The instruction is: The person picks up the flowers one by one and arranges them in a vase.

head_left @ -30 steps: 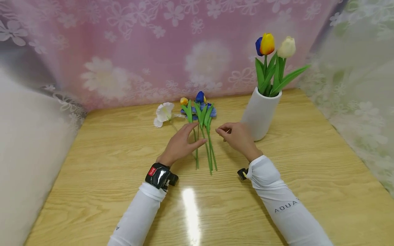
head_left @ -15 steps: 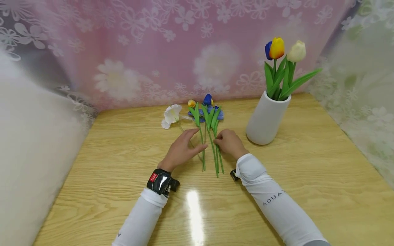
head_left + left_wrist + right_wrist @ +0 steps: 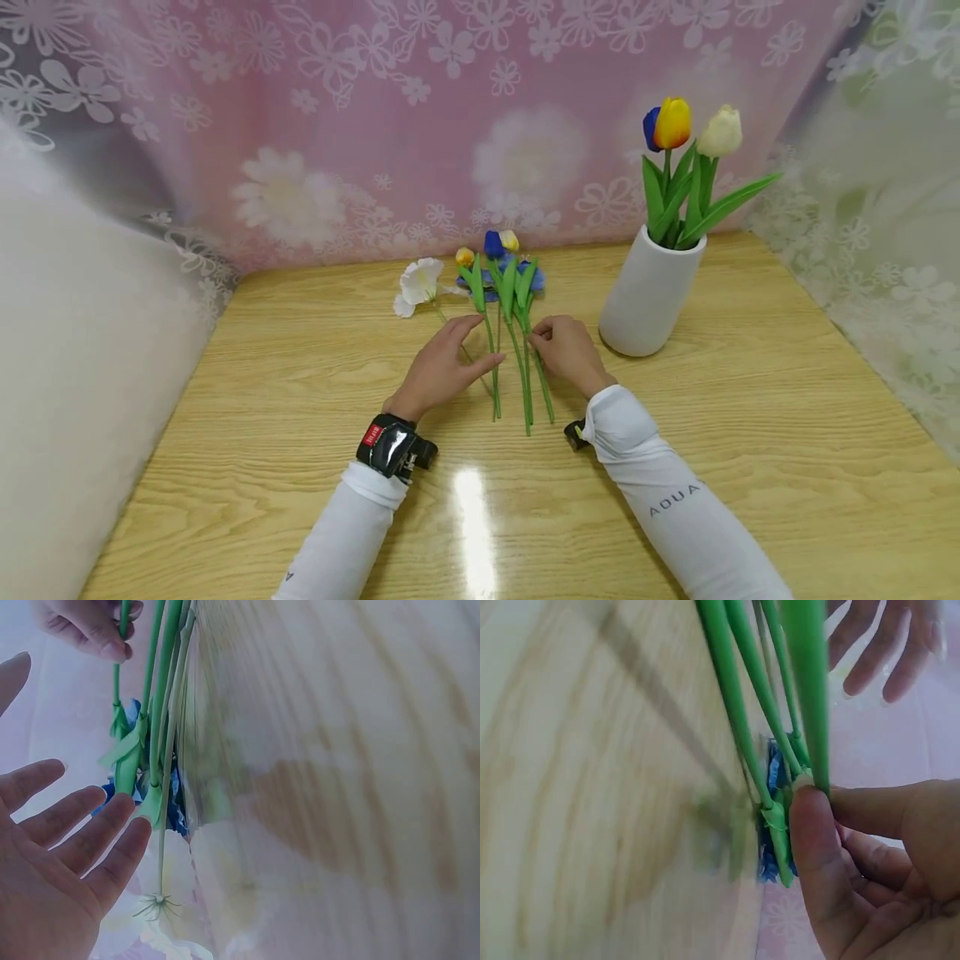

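Several artificial flowers lie side by side on the wooden table, their stems toward me. Between thumb and fingertips my right hand (image 3: 566,350) pinches the green stem of the rightmost tulip (image 3: 808,690), and in the right wrist view that stem stands off the table. Its bloom is hard to pick out among a blue tulip (image 3: 493,244), a pale yellow tulip (image 3: 510,240) and crumpled blue petals (image 3: 534,279). My left hand (image 3: 442,367) hovers over the left stems with fingers spread and relaxed, holding nothing. Beside it lie an orange-yellow tulip (image 3: 465,257) and a white flower (image 3: 420,281).
A white vase (image 3: 647,296) stands at the back right, holding a yellow-orange tulip (image 3: 672,123), a cream tulip (image 3: 722,132) and a blue one behind. A pink flowered curtain (image 3: 420,167) borders the table's (image 3: 300,350) back edge.
My right hand came left from beside the vase to the stems and took hold of one. The blue and pale yellow blooms shifted slightly left, and the pinched stem's lower end swung right. My left hand stayed.
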A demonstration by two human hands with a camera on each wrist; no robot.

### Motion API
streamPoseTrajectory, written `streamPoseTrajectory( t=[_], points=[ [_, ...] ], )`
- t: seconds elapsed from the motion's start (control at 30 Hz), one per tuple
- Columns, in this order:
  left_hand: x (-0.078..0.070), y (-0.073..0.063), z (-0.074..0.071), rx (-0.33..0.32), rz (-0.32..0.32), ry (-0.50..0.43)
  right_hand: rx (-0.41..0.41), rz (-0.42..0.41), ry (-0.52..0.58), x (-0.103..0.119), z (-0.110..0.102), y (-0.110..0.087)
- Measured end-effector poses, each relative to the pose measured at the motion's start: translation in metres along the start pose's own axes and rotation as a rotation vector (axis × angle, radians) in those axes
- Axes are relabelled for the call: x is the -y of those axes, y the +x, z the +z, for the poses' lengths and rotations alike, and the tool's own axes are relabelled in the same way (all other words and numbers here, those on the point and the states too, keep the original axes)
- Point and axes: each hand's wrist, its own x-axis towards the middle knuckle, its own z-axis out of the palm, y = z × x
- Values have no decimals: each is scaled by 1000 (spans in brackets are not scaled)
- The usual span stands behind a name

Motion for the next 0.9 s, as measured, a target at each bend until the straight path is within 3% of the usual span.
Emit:
streamPoseTrajectory(
  t=[0.33, 0.9],
  points=[
    [-8, 2, 0, 0, 4, 10, -90, -28, -65, 4, -21, -13],
    [-26, 17, -10, 0, 62, -26, -417, -357, -155, 40, -79, -43]
  ],
)
